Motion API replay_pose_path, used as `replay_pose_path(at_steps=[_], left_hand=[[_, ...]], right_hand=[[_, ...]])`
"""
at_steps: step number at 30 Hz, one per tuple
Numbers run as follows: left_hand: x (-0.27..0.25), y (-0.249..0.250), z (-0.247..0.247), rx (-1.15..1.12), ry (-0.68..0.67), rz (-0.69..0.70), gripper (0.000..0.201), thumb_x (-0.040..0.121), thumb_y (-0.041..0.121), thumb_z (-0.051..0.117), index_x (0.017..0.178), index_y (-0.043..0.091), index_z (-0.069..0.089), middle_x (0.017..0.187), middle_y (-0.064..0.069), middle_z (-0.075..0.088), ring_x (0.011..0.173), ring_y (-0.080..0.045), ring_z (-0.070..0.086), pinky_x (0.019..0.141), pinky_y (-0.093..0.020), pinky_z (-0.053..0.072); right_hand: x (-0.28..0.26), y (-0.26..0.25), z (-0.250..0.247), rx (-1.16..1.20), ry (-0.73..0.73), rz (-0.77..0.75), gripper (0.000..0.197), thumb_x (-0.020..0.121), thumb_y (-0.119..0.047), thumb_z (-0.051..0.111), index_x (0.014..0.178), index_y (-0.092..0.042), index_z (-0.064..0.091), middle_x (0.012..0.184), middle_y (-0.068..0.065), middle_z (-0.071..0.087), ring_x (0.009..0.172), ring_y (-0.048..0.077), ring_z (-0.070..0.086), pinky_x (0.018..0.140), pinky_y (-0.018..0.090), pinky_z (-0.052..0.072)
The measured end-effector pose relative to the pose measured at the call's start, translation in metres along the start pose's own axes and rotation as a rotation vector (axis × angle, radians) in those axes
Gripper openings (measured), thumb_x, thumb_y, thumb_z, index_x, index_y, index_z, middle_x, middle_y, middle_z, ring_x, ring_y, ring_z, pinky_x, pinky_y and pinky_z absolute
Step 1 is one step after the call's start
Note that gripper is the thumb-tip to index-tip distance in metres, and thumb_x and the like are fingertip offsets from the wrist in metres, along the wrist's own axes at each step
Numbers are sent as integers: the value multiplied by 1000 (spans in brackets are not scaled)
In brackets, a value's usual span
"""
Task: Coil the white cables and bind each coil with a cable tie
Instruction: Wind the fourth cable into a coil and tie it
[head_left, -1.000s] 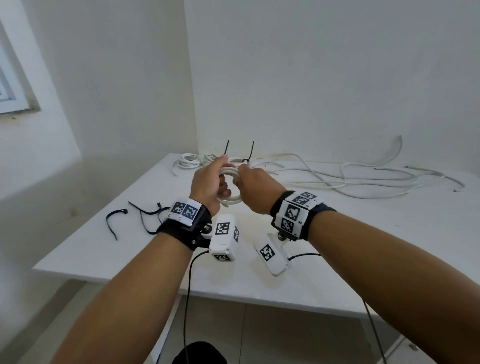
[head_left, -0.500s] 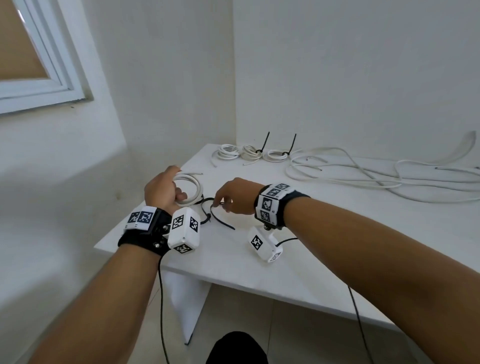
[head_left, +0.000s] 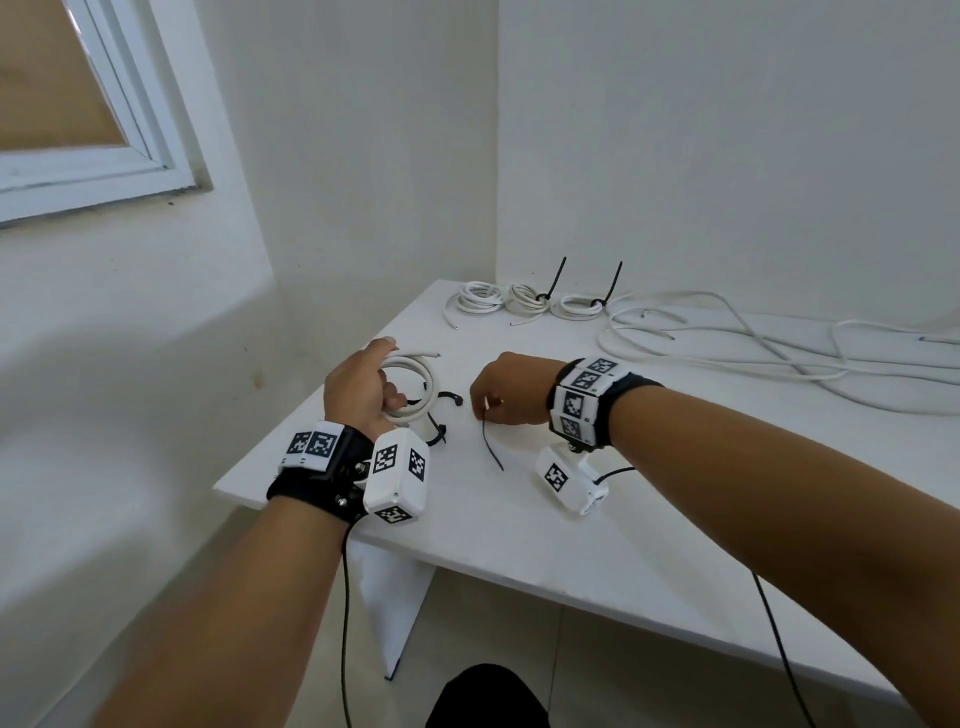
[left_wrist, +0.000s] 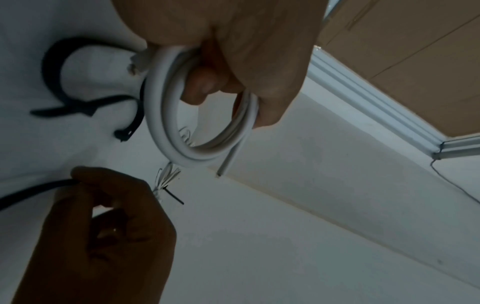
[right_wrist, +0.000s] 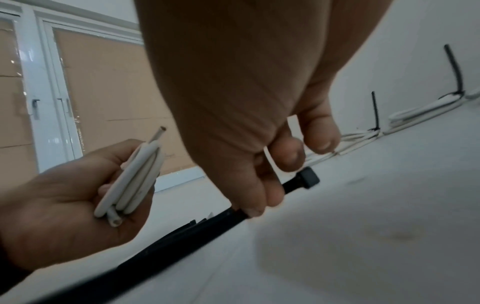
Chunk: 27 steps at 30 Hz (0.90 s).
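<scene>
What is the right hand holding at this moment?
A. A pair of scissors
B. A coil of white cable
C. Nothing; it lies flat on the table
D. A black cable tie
D: the right hand pinches a black cable tie near its head, while the left hand grips the white cable coil.

Head view high, facing down, wrist views close underneath, sharing the white coil (head_left: 410, 384).

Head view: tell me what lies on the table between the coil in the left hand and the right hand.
A loose black cable tie lies there, close beside the coil in the left hand. From it to the right hand the white table is bare.
</scene>
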<state>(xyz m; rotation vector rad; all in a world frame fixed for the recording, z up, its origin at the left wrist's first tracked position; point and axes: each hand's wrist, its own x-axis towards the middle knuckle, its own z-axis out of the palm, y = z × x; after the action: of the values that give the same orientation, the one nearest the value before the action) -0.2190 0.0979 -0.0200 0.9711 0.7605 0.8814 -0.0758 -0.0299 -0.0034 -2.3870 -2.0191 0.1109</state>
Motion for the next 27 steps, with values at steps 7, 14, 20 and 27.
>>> replay_pose_path(at_steps=[7,14,20,27], left_hand=[[-30,-26,59,49,-169,-37,21,83,23,74,75,16,56,53,4,25,43,-13,23,42,-21,21],[-73,-66,147,211,-435,-72,26,82,21,75,68,16,54,53,3,25,47,-14,21,42,-22,20],[-104,-91,201,350,-608,-77,20,83,19,74,78,10,56,55,1,26,43,-13,22,41,-20,22],[-124,-116,237,431,-690,-151,40,87,16,64,47,19,61,53,2,37,42,-12,25,42,-21,22]], right_hand=[[-72,68,0,74,128,135,11,94,-24,57,100,-21,67,100,-6,53,89,14,53,76,26,40],[-149,129,-1,343,231,437,12,95,-19,54,94,-22,65,87,-4,65,70,10,63,61,24,48],[-191,168,2,502,319,555,13,97,-20,55,92,-20,68,84,-1,61,67,10,54,64,26,45],[-210,167,11,972,247,534,16,94,-10,56,93,-10,71,79,6,62,68,16,52,66,28,46]])
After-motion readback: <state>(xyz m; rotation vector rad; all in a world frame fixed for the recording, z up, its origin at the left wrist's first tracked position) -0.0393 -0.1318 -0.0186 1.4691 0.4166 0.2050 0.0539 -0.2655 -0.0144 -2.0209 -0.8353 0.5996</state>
